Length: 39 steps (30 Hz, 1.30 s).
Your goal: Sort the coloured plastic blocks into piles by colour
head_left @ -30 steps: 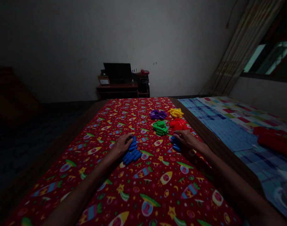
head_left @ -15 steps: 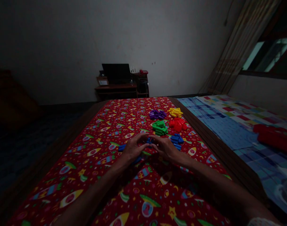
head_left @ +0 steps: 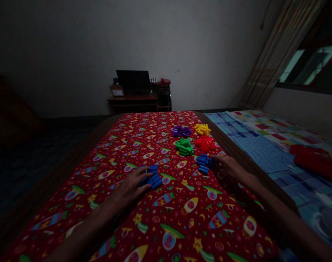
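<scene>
Lot: plastic pegs on a red rocket-print cloth (head_left: 119, 156), heaped by colour. Single heaps, close together toward the far end: purple pegs (head_left: 181, 131), yellow pegs (head_left: 202, 129), red pegs (head_left: 204, 143), green pegs (head_left: 183, 147). Blue stood in two lots, well apart: near blue lot (head_left: 154, 179), far blue lot (head_left: 203, 163).

Left grip (head_left: 129, 189): wide, fingers spread, resting on the near blue lot; no peg clearly held. Right grip (head_left: 226, 171): narrow, fingers curled against the far blue lot; whether it held a peg could not be told in the dim light.

Also present: plaid blanket (head_left: 261, 153), red bolster (head_left: 315, 162), desk (head_left: 133, 98), laptop (head_left: 133, 82), small carton (head_left: 117, 91). The carton's label was too small to read; no brand or writing was legible.
</scene>
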{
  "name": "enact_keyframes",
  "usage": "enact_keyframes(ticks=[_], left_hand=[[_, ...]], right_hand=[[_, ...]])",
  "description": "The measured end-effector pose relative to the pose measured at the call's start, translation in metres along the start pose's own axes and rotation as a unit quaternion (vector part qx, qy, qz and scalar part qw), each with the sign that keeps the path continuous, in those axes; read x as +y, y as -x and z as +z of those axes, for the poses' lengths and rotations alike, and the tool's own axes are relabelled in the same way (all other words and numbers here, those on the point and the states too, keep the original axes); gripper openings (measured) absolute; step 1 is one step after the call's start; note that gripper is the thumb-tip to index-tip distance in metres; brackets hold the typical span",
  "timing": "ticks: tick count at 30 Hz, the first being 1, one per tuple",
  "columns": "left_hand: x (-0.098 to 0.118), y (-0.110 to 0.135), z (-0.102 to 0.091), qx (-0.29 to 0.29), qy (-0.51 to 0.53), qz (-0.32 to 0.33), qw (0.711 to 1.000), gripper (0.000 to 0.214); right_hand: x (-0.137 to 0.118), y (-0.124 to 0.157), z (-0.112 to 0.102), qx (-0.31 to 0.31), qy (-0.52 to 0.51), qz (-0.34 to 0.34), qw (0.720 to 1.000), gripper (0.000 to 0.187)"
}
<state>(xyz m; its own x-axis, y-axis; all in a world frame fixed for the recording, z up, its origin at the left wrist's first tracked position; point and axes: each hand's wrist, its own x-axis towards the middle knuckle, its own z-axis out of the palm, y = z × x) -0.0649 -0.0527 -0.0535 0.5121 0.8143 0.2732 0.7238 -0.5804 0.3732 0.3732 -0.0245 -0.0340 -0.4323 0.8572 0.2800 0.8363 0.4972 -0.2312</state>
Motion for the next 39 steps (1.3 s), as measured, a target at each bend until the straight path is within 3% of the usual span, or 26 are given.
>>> enact_keyframes(ticks=[3, 7, 10, 15, 20, 25, 30, 35, 39], left_hand=[[0.006, 0.002, 0.006, 0.011, -0.01, 0.014, 1.0, 0.033], [0.01, 0.007, 0.013, 0.024, -0.014, 0.027, 0.999, 0.034], [0.014, 0.004, 0.015, 0.033, -0.005, 0.019, 0.999, 0.031], [0.026, -0.013, 0.021, 0.066, 0.037, 0.024, 0.997, 0.028], [0.033, -0.015, 0.026, 0.086, 0.065, 0.037, 0.993, 0.025], [0.033, -0.004, 0.026, 0.09, 0.075, 0.025, 0.993, 0.021], [0.025, 0.0, 0.029, 0.088, 0.074, -0.007, 0.993, 0.024], [0.026, -0.004, 0.029, 0.082, 0.069, -0.013, 0.994, 0.03], [0.037, -0.009, 0.023, 0.085, 0.094, -0.03, 0.991, 0.031]], right_hand=[[-0.008, -0.001, 0.0, 0.012, 0.056, 0.002, 0.998, 0.046], [-0.026, -0.012, -0.004, 0.062, 0.086, 0.013, 0.994, 0.033], [-0.053, -0.021, 0.003, 0.076, 0.054, -0.041, 0.995, 0.026], [-0.121, -0.041, 0.036, 0.016, -0.035, -0.208, 0.977, 0.023], [-0.157, -0.052, 0.049, -0.06, -0.08, -0.264, 0.959, 0.039], [-0.142, -0.043, 0.053, -0.056, -0.072, -0.243, 0.966, 0.037], [-0.09, -0.026, 0.039, 0.036, 0.015, -0.194, 0.98, 0.043], [-0.032, -0.012, 0.027, 0.095, 0.089, -0.115, 0.985, 0.033], [-0.021, -0.009, 0.029, 0.113, 0.066, -0.114, 0.985, 0.032]])
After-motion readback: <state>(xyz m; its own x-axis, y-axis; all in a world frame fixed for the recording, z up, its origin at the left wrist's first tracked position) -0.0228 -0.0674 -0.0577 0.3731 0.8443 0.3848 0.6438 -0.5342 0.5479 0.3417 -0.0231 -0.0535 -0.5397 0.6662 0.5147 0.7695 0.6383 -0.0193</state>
